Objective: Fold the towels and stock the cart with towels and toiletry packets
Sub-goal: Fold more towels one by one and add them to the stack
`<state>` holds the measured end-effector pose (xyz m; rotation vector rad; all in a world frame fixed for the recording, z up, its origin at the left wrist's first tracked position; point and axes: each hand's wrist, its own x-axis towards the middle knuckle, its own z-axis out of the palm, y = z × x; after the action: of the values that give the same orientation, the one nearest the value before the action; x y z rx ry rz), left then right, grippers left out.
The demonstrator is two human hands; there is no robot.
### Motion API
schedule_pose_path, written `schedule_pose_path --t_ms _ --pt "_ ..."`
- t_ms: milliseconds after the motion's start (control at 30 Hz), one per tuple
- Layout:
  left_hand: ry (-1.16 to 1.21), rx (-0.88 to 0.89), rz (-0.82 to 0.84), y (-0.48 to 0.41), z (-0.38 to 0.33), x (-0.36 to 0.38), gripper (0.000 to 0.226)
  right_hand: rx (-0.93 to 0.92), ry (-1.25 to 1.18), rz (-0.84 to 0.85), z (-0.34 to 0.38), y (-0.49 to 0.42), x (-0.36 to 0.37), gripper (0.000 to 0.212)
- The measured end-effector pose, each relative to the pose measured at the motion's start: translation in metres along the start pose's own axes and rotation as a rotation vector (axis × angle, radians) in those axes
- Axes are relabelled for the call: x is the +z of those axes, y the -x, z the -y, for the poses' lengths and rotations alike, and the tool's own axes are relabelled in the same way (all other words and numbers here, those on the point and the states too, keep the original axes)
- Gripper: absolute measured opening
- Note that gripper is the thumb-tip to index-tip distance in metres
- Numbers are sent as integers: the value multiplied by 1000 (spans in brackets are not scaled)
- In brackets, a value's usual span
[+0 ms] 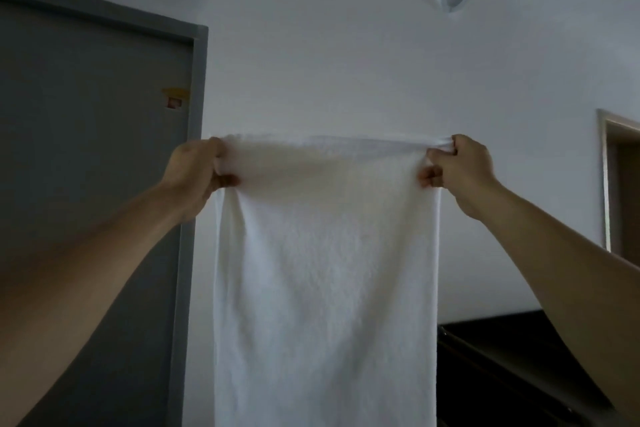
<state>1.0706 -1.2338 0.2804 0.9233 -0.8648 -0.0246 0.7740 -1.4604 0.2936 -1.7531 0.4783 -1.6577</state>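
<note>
White wall [346, 62] fills most of my view, with a grey door [86, 149] at the left and a low dark piece of furniture [519, 357] at the lower right; no cart or toiletry packets show from here. Nothing carries the white towel [325, 270]: it hangs in the air in front of the wall, its top edge stretched level between my two hands and its length dropping straight out of the bottom of the view. My left hand [194, 173] has its fingers curled round the top left corner, bunching the cloth, and my right hand [457, 166] pinches the top right corner the same way. I judge it to be soft, limp terry, light enough for a fingertip hold, not fragile and not slippery. It has no stiffness, so any slack in the top edge would let the middle sag. The corners are the places to hold, and for the fold I would bring them together, keeping the side edges lined up
</note>
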Motion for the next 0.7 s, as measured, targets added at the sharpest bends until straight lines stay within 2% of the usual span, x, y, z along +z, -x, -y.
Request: schedule_pose_path --t_ms 67,133,167,233,367,533,600,667,700 --pt "12 17 45 6 9 -7 26 55 -117 40 -6 8 -4 7" --pt "29 -30 51 7 20 -11 33 140 -112 116 -17 15 -6 20" --pt "30 -70 46 5 27 -12 32 169 -87 141 -24 19 -6 20" --pt "0 -163 29 5 44 -14 19 176 -48 136 -37 27 -5 8" --pt "-215 -324 -58 5 84 -17 3 206 -49 93 -72 36 8 8" --pt "-439 -506 -39 10 128 -16 22 385 -59 154 -131 38 25 8" --pt "-433 -521 -63 9 143 -13 22 418 -66 187 -150 36 32 7" --pt "-409 -485 -83 5 148 -8 8 429 -69 216 -165 31 41 5" --pt "-455 -450 -78 1 150 -5 20 420 -76 222 -169 26 45 4"
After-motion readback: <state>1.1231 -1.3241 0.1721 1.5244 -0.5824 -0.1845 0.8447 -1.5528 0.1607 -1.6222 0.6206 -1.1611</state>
